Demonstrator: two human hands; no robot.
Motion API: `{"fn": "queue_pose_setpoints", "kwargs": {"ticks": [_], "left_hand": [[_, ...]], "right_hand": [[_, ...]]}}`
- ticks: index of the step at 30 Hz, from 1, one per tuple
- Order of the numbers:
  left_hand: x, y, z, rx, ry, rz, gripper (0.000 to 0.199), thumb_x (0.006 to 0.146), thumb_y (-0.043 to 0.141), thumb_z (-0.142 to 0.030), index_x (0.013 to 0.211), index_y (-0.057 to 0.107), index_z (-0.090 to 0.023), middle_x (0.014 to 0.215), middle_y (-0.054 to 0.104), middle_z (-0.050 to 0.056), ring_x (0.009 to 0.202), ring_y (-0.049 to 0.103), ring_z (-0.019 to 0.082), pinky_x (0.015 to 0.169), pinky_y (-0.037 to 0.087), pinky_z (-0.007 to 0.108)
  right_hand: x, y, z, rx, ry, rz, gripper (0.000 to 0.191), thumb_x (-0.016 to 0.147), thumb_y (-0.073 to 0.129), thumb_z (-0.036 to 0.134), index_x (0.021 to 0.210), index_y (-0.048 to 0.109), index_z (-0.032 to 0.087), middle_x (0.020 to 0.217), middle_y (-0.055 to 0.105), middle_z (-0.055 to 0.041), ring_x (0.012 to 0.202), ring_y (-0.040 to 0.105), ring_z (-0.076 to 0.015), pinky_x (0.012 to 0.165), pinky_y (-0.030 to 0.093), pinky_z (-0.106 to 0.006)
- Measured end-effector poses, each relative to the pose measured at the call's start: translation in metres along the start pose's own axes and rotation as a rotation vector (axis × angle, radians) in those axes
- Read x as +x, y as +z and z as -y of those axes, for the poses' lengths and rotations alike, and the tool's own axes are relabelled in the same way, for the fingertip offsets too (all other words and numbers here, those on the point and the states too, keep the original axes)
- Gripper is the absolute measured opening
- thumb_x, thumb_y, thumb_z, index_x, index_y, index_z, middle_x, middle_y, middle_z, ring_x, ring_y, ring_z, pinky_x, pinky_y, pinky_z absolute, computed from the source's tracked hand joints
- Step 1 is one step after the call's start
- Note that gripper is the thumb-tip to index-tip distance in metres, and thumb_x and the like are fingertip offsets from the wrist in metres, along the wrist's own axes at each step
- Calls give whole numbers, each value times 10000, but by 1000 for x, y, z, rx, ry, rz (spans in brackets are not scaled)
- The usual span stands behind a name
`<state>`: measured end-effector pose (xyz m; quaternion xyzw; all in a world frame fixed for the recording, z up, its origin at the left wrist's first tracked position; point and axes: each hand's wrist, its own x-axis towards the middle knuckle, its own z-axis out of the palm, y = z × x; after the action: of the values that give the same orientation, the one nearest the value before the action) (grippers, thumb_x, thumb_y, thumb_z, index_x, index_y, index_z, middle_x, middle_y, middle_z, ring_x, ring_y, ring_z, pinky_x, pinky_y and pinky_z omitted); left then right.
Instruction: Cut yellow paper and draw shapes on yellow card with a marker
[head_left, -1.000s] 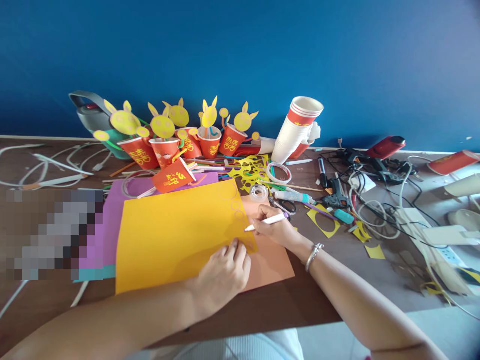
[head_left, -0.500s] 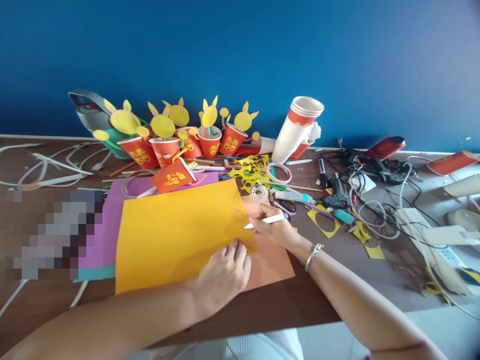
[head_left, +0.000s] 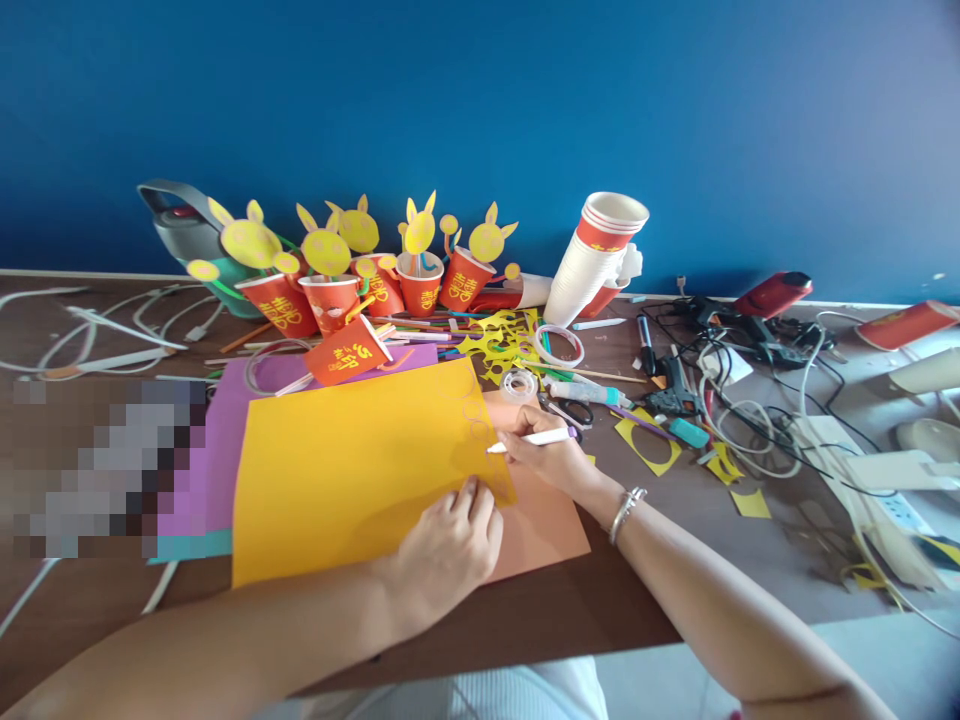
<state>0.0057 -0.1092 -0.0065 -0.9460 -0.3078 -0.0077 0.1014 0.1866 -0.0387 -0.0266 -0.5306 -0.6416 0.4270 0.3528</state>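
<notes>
A large sheet of yellow paper [head_left: 345, 450] lies before me, with small circles and outlines drawn along its right side. My left hand [head_left: 454, 530] presses on its lower right part, the fingers curled under and their tips hidden. In my right hand [head_left: 544, 450] is a white marker [head_left: 544, 437] with a purple end, its tip at the paper near the drawn circles. Beneath the yellow sheet, orange paper [head_left: 555, 540] shows at the right and purple paper [head_left: 199, 470] at the left.
Red paper cups with yellow rabbit faces [head_left: 420, 230] stand along the wall, near a tall stack of white cups [head_left: 581, 270]. Yellow paper scraps [head_left: 506, 345], a tape roll [head_left: 519, 383] and scissors [head_left: 576, 411] lie behind my right hand. Cables and a glue gun [head_left: 675, 390] clutter the right.
The marker tip has shifted very slightly up over the paper in my right hand. My left hand stays in place on the sheet.
</notes>
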Motion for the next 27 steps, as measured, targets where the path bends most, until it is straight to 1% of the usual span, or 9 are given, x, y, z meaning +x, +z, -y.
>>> {"fn": "queue_pose_setpoints", "kwargs": {"ticks": [2, 7, 10, 14, 18, 24, 27], "left_hand": [[0, 0, 0, 8, 1, -5, 206, 848, 456, -78, 966, 623, -63, 1040, 650, 179, 974, 636, 257, 741, 527, 317], [0, -1, 1, 16, 1, 43, 228, 859, 436, -73, 997, 617, -78, 1075, 639, 176, 1002, 627, 246, 758, 528, 320], [0, -2, 1, 11, 3, 51, 226, 863, 442, -79, 1006, 617, -75, 1075, 641, 172, 1009, 626, 249, 765, 529, 319], [0, -1, 1, 7, 4, 34, 216, 863, 447, -79, 996, 616, -69, 1063, 641, 180, 1006, 628, 256, 758, 534, 324], [-1, 0, 0, -2, 5, 26, 211, 862, 443, -75, 985, 613, -62, 1060, 639, 194, 1002, 630, 260, 754, 540, 334], [-1, 1, 0, 6, -2, -6, 214, 854, 448, -76, 972, 626, -62, 1046, 650, 180, 985, 638, 260, 747, 546, 326], [-1, 0, 0, 11, -5, -1, 220, 857, 441, -75, 971, 630, -70, 1049, 652, 171, 987, 637, 254, 754, 545, 321]], "right_hand": [[0, 0, 1, 15, 2, -3, 252, 759, 565, 353, 626, 428, 188, 566, 509, 25, 501, 454, -92, 434, 319, -185], [0, 0, 3, 32, 4, -25, 265, 770, 565, 359, 624, 421, 191, 570, 520, 22, 512, 462, -97, 453, 344, -192], [-1, 1, 3, 32, 0, -31, 264, 775, 572, 351, 625, 426, 191, 578, 536, 16, 520, 466, -100, 465, 362, -196], [-1, 2, 1, 55, 11, -44, 252, 785, 567, 334, 631, 427, 192, 583, 551, 14, 535, 502, -108, 474, 383, -196], [0, 2, -1, 24, -16, -77, 253, 798, 566, 324, 627, 435, 191, 574, 571, 11, 530, 521, -109, 480, 396, -196], [1, 3, -1, -16, -58, -113, 258, 806, 569, 314, 617, 446, 190, 564, 596, 3, 523, 539, -113, 497, 399, -205], [1, 2, -1, 2, -50, -103, 254, 797, 566, 312, 612, 442, 190, 562, 593, 5, 519, 536, -112, 488, 396, -203]]}}
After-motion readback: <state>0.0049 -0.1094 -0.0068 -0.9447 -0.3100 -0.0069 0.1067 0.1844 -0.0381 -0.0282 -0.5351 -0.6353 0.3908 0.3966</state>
